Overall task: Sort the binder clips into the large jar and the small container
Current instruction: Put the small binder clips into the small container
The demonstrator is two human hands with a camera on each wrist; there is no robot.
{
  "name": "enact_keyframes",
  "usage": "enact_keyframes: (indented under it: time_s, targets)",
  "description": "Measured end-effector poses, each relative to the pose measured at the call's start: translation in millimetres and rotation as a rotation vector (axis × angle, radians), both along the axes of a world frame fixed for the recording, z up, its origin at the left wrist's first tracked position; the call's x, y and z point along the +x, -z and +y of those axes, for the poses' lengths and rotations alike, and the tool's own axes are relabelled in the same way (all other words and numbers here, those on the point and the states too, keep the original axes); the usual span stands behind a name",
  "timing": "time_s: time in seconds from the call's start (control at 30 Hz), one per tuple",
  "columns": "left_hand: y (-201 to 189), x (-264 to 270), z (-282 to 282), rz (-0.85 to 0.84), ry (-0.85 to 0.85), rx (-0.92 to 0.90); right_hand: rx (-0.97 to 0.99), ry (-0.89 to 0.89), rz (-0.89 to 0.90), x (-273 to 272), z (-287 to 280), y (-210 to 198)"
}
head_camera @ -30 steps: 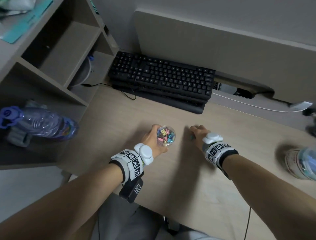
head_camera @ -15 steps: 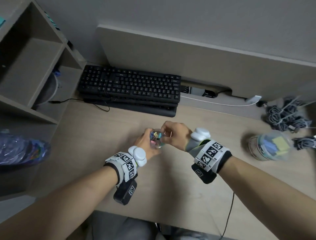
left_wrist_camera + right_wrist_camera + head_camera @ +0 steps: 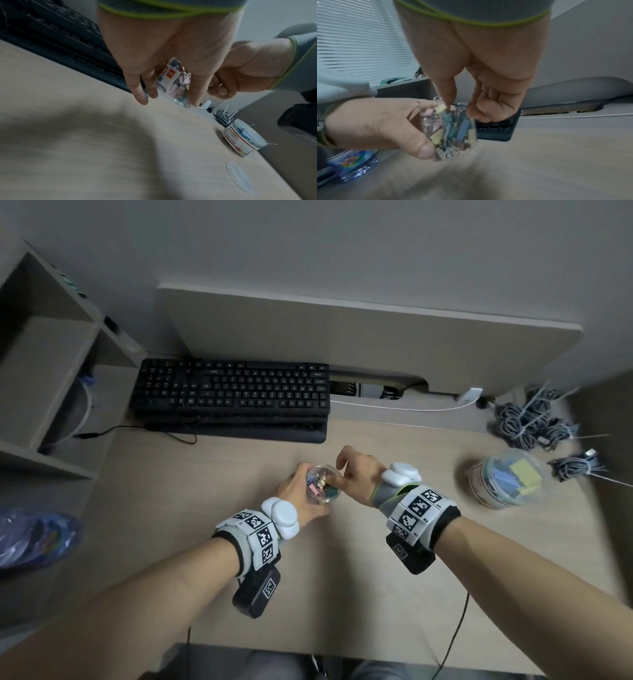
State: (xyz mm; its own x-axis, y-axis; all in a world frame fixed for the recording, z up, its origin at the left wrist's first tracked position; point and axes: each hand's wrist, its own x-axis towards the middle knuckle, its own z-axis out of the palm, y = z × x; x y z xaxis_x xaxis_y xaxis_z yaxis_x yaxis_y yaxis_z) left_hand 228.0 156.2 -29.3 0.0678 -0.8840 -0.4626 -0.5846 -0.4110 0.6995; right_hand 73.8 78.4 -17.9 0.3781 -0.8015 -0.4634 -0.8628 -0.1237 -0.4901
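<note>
My left hand [image 3: 301, 491] grips the small clear container [image 3: 323, 486], held tilted just above the desk and filled with pastel binder clips [image 3: 464, 128]. My right hand [image 3: 349, 477] is at its mouth. In the right wrist view its thumb tip presses on a yellow clip [image 3: 441, 108] at the rim, while the other fingers [image 3: 486, 112] are curled beside the container and hold nothing I can see. The large jar [image 3: 507, 477] stands open at the right with blue and yellow clips inside. Its clear lid [image 3: 239, 178] lies flat on the desk near it.
A black keyboard [image 3: 229, 395] lies behind the hands. Bundled grey cables [image 3: 527, 419] sit at the back right, past the jar. A blue water bottle [image 3: 34, 539] lies at the left, below a shelf unit [image 3: 44, 371]. The desk [image 3: 342, 594] ends near my body.
My right hand left the desk surface and came over to the mouth of the small container. My head turned right, bringing the large jar into view.
</note>
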Motion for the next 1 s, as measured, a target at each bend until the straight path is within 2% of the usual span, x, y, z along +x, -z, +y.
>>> enact_keyframes:
  time_s: [0.13, 0.3, 0.47, 0.77, 0.87, 1.0]
  targets:
    - [-4.4, -16.4, -7.0, -0.02, 0.049, 0.0, 0.007, 0.028, 0.019, -14.9, 2.7, 4.8]
    - [-3.6, -35.1, -13.1, -0.027, 0.087, -0.006, 0.002, 0.124, -0.04, -39.7, -1.7, 0.0]
    - [-2.9, -54.0, -16.3, -0.064, 0.145, -0.021, 0.013, 0.103, 0.017, -56.9, -3.3, 4.7]
    - [2.0, -90.4, -34.7, -0.074, 0.222, -0.039, 0.032, 0.302, -0.067, -109.6, -12.8, 12.4]
    - [5.7, -103.1, -39.0, -0.077, 0.25, -0.029, 0.068, 0.323, -0.09, -120.2, -12.9, 15.0]
    - [11.1, -116.9, -44.4, -0.094, 0.273, -0.023, 0.018, 0.335, -0.113, -136.8, -8.8, 15.6]
